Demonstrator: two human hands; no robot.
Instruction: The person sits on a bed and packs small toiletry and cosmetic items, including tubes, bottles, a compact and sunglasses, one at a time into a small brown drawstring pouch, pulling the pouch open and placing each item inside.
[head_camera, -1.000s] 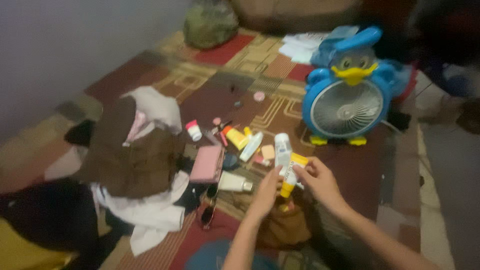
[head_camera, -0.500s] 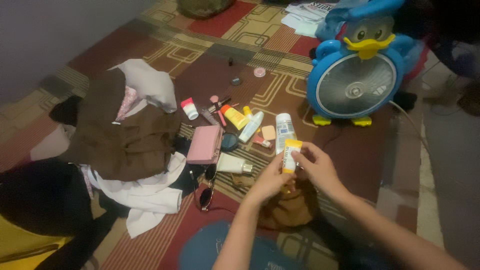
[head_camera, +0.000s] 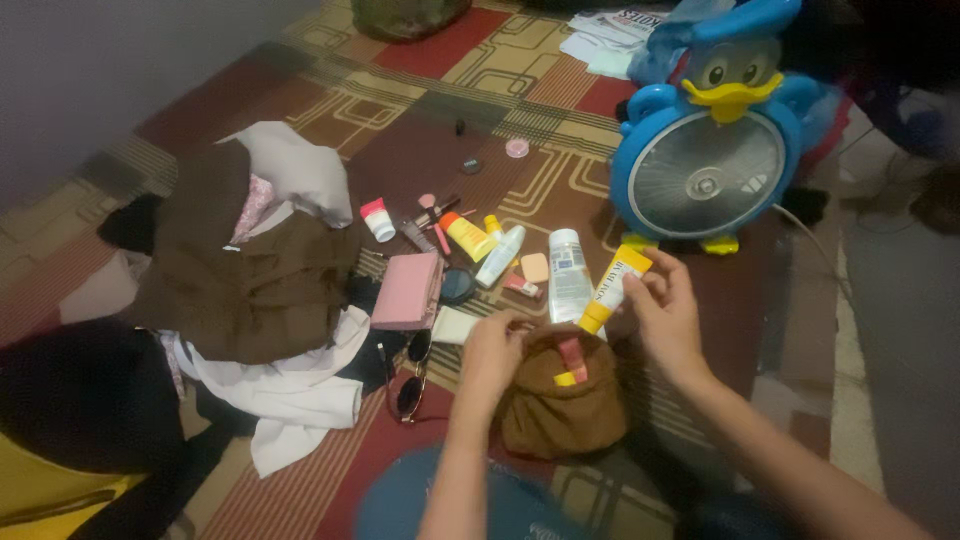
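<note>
My right hand (head_camera: 668, 318) holds a yellow tube (head_camera: 614, 289) with its cap pointing down toward the mouth of a small brown pouch (head_camera: 563, 403) on the carpet. My left hand (head_camera: 494, 352) grips the pouch's left edge near its opening. Just behind the pouch lies a clear bottle with a white cap (head_camera: 567, 272). Further left are a pink wallet (head_camera: 410, 292), a round dark compact (head_camera: 457, 285), a yellow and orange tube (head_camera: 467, 236), a white and blue tube (head_camera: 501, 255) and other small cosmetics.
A blue duck-shaped fan (head_camera: 706, 158) stands at the back right. A heap of brown and white clothes (head_camera: 250, 270) lies at the left, sunglasses (head_camera: 408, 385) beside it. Papers (head_camera: 602, 40) lie at the back on the patterned carpet (head_camera: 400, 150). A grey wall runs along the left.
The view has closed in on the hands. My right hand has brought the yellow tube down to the brown pouch, and my left hand has taken hold of the pouch's edge.
</note>
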